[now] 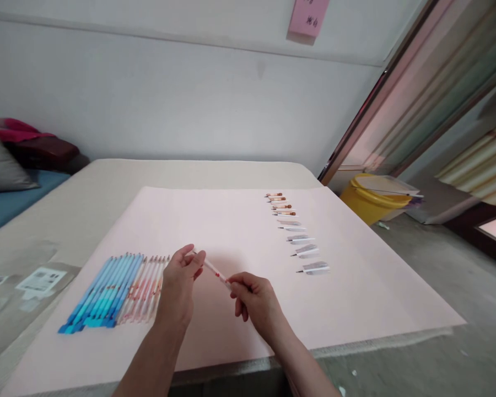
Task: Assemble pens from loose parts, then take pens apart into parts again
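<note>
Both my hands hold one thin clear pen (pixel 213 270) with red marks above a pale pink sheet (pixel 355 298). My left hand (pixel 179 286) pinches its upper end between thumb and fingers. My right hand (pixel 254 300) pinches its lower end. To the left of my left hand lies a tight row of pens (pixel 116 292), blue ones on the left and clear pink ones on the right. Farther right on the sheet runs a column of small pen parts (pixel 297 237), brown-tipped pieces at the far end and clear tips nearer me.
The pink sheet covers a beige table (pixel 107 176). Printed labels under clear wrap (pixel 37 281) lie at the table's left edge. A yellow bucket (pixel 370 201) stands on the floor to the right. Cushions (pixel 20 149) rest at the far left.
</note>
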`<state>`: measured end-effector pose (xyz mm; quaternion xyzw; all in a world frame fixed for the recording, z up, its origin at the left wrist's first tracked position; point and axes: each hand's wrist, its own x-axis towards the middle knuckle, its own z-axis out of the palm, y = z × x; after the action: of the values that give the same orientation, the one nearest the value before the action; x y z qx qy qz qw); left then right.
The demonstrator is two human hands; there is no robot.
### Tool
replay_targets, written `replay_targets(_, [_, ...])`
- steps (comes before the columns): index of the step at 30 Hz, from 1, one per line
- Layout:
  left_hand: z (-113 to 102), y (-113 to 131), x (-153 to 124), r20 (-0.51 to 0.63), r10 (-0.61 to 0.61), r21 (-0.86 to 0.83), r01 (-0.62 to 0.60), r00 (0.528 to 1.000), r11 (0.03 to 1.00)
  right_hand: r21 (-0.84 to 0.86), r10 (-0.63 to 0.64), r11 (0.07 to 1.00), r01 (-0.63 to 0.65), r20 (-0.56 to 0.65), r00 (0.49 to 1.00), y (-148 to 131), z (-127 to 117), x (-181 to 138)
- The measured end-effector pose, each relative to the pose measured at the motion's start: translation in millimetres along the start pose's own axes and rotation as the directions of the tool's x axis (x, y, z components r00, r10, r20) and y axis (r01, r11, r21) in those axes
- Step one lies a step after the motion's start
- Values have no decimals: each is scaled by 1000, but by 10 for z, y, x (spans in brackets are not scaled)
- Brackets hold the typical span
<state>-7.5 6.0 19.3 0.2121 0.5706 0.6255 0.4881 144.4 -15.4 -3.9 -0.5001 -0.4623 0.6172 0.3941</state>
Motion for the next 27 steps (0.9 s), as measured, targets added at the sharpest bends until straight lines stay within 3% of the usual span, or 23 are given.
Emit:
replay_targets(5, [10, 6, -1, 109, -13, -105, 24, 994, 994, 25, 8, 1000, -8, 4, 1000, -3, -6, 1])
replay_targets(10, [15, 4, -10, 35, -27, -53, 29, 999, 998, 26, 4, 1000, -4, -4, 1000, -7, 3, 2])
replay_targets(13, [-11, -4, 7, 120, -26, -108, 39, 992, 993, 88, 32, 996, -34, 29, 999, -34, -5, -12])
replay_targets(16, [-38, -12, 27, 193, -10, -145, 39, 981, 989, 210, 76, 973, -91, 78, 994, -55, -21, -31])
replay_targets(22, [-40, -2, 23, 218, 4, -137, 27, 976, 990, 455, 200, 848, -270, 197, 960, -1, -7, -39])
replay_targets(25, [-35, -6, 25, 224, -2, -136, 33, 975, 990, 472, 244, 813, -340, 254, 936, 1, 6, -49])
replay_targets(27, [-34, -20, 37, 221, -19, -118, 46, 975, 992, 396, 241, 852, -341, 281, 929, -12, 21, -62])
